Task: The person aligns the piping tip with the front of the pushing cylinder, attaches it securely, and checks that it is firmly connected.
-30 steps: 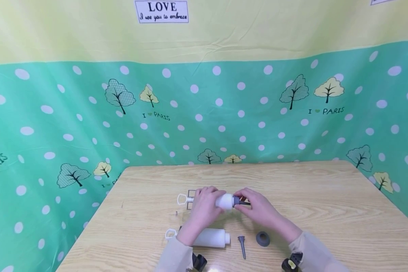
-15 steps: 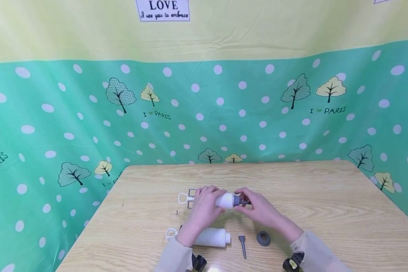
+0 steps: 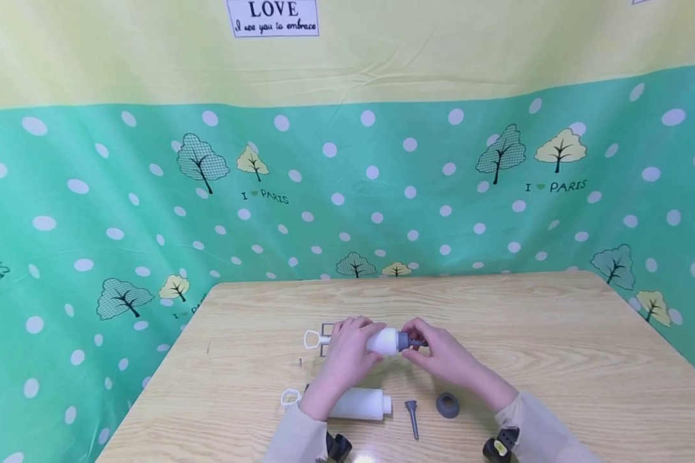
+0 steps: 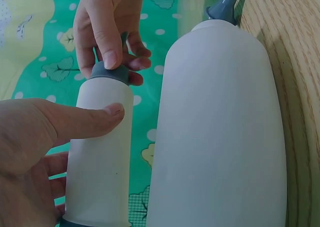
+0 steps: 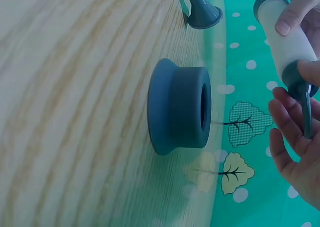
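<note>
My left hand [image 3: 350, 350] grips a white syringe-like tube [image 4: 102, 152], its thumb lying across the barrel. A white loop handle [image 3: 312, 339] and a grey crosspiece stick out at the tube's left end. On the right end sits a grey cap [image 4: 111, 73] with a thin grey nozzle [image 5: 306, 114] pointing away from the barrel. My right hand [image 3: 440, 352] holds this cap between thumb and fingers. The tube is raised above the table in the right wrist view.
Nearer me on the wooden table [image 3: 527, 321] lies a second white tube [image 3: 359, 404] with a loop handle. To its right are a loose grey nozzle [image 3: 412, 419] and a grey flared ring [image 3: 448, 406]. A patterned curtain [image 3: 347, 193] hangs behind the table.
The nozzle on the held cap has turned slightly, and the right fingers have shifted a little around the cap. The left hand and the things on the table stay as they were.
</note>
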Demonstrator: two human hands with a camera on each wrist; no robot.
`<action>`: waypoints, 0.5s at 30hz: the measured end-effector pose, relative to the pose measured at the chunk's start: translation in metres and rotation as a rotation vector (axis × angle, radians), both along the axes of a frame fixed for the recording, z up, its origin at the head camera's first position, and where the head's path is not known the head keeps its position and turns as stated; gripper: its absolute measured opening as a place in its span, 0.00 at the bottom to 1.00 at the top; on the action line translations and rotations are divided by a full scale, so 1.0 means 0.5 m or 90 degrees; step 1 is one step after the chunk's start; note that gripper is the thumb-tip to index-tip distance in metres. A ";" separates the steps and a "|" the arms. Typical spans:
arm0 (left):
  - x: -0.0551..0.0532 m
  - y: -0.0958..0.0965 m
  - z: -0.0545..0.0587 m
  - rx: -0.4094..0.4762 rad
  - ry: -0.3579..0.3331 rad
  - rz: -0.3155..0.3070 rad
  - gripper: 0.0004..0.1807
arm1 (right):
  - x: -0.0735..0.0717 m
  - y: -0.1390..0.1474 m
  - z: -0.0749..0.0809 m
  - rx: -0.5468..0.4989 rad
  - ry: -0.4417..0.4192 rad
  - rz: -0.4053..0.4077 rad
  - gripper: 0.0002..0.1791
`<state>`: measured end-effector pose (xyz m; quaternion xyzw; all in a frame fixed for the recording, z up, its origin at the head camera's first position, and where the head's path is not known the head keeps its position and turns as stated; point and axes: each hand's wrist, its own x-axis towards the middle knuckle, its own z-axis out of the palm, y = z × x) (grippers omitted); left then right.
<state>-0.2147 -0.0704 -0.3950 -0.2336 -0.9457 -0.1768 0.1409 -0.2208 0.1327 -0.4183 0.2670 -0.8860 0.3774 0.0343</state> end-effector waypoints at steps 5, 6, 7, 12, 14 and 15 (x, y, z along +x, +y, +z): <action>0.000 0.000 0.000 0.005 -0.001 0.000 0.29 | -0.001 0.001 0.001 0.009 -0.013 0.011 0.17; 0.001 0.000 -0.001 0.005 0.002 -0.001 0.29 | -0.001 0.001 0.001 0.011 -0.016 0.014 0.17; 0.001 0.000 -0.001 0.005 0.004 -0.002 0.29 | -0.001 0.001 0.001 0.013 -0.020 0.014 0.17; 0.002 -0.001 -0.003 0.007 0.014 -0.004 0.29 | -0.002 0.001 0.000 0.027 -0.027 -0.004 0.15; 0.003 0.000 -0.002 0.006 0.015 -0.004 0.29 | -0.002 0.001 0.000 0.036 -0.032 -0.015 0.15; 0.003 0.000 -0.003 0.006 0.016 -0.006 0.29 | -0.002 0.001 0.000 0.039 -0.034 -0.018 0.15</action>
